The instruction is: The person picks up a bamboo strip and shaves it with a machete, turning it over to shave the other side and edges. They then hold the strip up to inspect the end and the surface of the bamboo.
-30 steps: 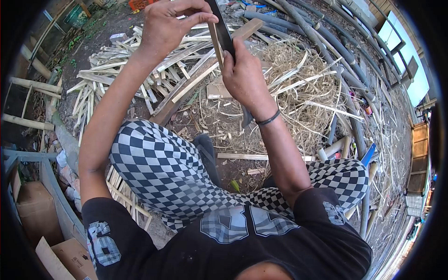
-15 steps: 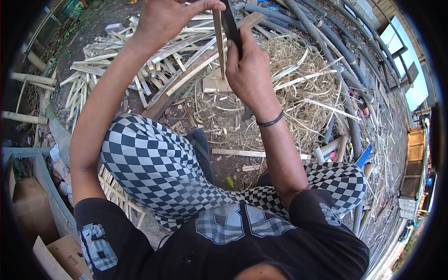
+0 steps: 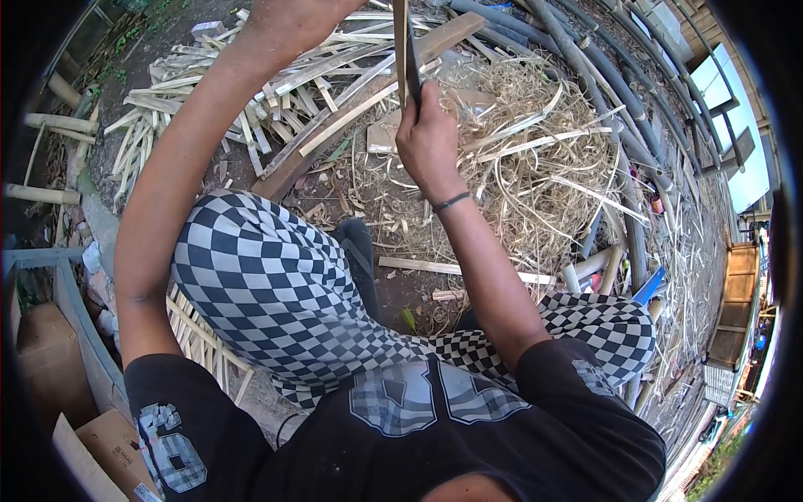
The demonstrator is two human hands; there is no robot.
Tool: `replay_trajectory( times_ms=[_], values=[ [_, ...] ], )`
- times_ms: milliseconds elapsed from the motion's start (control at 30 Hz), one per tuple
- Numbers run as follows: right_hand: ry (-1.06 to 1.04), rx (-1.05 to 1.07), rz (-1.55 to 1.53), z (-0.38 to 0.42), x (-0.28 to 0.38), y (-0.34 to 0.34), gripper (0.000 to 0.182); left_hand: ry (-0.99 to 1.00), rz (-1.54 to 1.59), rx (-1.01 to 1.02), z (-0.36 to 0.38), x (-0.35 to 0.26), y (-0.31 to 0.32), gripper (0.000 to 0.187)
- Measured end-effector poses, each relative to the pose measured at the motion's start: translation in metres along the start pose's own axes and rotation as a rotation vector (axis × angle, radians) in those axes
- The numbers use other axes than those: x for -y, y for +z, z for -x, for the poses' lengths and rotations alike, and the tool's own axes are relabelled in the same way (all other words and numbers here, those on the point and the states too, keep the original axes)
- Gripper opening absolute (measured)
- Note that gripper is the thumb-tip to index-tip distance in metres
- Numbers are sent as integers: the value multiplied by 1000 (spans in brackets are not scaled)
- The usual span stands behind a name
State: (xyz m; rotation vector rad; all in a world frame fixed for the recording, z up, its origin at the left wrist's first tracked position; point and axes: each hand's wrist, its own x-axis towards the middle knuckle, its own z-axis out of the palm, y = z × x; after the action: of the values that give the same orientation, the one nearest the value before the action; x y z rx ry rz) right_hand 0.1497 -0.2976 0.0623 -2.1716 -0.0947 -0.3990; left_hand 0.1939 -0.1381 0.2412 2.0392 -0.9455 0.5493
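My right hand [image 3: 427, 138] is raised in front of me, fist closed on the handle of a dark knife [image 3: 412, 71] whose blade points up. A thin bamboo strip [image 3: 400, 38] stands upright against the blade and runs out of the top of the view. My left hand [image 3: 305, 10] is up at the top edge. Only its wrist and heel show, with the fingers cut off, just left of the strip. My knees in checkered trousers [image 3: 268, 284] are below both arms.
A heap of split bamboo slats [image 3: 217, 92] lies on the ground ahead to the left, and a mound of shavings [image 3: 535, 142] to the right. Long dark bamboo poles [image 3: 602, 75] run along the right. A dark sandal [image 3: 360, 251] and cardboard boxes [image 3: 50, 376] are nearby.
Both hands have lifted toward the top of the view. The left hand's fingers have gone out of frame. The right hand now sits lower on the knife, below the strip.
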Motion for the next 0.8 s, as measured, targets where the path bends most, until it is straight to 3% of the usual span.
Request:
replay_trajectory(
  times_ms=[67,200,267,333,400,467,500,600,700,800],
  values=[
    [-8,8,-27,3,-26,16,11,21,213,-49,-2,16,-2,12],
    [-65,21,-37,-9,-21,2,18,-1,14,-38,-2,9,-4,15],
    [-138,1,-81,-11,1,-15,18,29,83,-66,-5,-3,-5,11],
    [-157,-17,-129,-5,11,-10,21,270,-240,16,-5,3,-8,5],
    [-61,-87,-17,5,-5,13,13,160,-130,-5,0,2,-5,7],
    [15,-40,42,10,-44,35,16,220,-351,0,-3,2,-14,9],
    [60,47,36,13,-48,35,17,67,-194,-39,0,9,-11,17],
    [147,129,-1,6,-33,19,20,199,-446,-15,6,53,-29,8],
    [71,214,-27,0,-14,6,26,165,-193,-16,10,55,-25,10],
    [-23,142,6,7,-51,40,18,29,-61,80,14,34,-21,10]
  ],
)
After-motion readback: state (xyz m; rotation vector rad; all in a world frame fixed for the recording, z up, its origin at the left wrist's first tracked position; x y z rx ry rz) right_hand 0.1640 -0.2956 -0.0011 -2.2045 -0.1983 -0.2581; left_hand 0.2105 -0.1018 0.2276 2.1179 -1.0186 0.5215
